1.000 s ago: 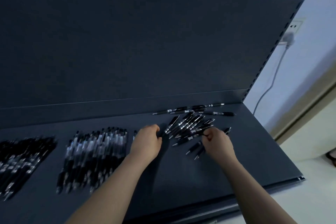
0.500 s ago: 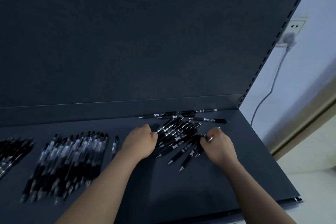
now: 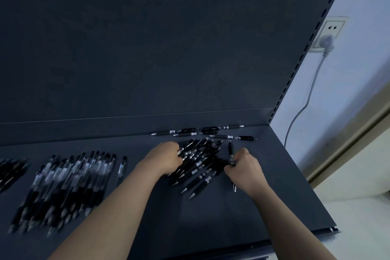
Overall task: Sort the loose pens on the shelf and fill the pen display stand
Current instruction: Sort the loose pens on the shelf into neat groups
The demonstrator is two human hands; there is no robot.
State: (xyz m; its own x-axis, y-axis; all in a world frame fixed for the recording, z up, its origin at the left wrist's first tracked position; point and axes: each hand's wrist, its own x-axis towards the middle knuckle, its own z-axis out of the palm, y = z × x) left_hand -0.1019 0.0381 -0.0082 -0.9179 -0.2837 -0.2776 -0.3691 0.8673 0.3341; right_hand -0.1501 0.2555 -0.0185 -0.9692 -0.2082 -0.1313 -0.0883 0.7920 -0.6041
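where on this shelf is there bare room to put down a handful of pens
Bare shelf lies in front of the loose pile, down to the front edge; more to the right of the right hand, which pinches a pen, out to the side edge. Crowded: the pile, the pens along the back wall, and the sorted rows at left.

Dim, bluish light; left pens (image 3: 63,188) motion-blurred, edges perhaps slightly bowed.

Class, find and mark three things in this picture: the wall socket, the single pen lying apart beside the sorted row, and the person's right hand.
wall socket (image 3: 335,27), head view, upper faceplate.
single pen (image 3: 122,168), head view, mid-barrel.
right hand (image 3: 245,168), head view, back of the hand.
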